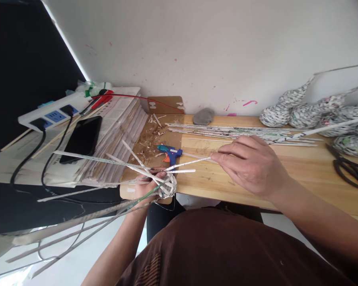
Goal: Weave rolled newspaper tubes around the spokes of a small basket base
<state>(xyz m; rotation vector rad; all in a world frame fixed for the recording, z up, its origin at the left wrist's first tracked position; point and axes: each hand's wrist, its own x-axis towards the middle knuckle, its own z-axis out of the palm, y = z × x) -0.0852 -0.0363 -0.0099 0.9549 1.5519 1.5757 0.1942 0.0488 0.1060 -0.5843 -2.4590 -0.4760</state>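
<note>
My left hand (147, 186) is closed around a small woven newspaper piece (169, 187), low over the table's front edge. Several rolled-paper strips (89, 157) fan out from that piece, mostly to the left. My right hand (247, 165) pinches a long rolled newspaper stick (191, 162) between thumb and fingers. This stick runs from the woven piece to my fingertips. Another length of paper stick (322, 129) shows beyond the knuckles and seems to be its continuation. Just behind the woven piece lies a blue glue gun (172, 153). My left fingers are partly hidden by the strips.
A row of paper sticks (203, 130) lies at the back by a grey stone (203, 116). Woven gourd shapes (276, 113) and black scissors (350, 169) are at right. On the left, a newspaper stack (116, 137) bears a phone (82, 137) and a power strip (55, 115) with cables.
</note>
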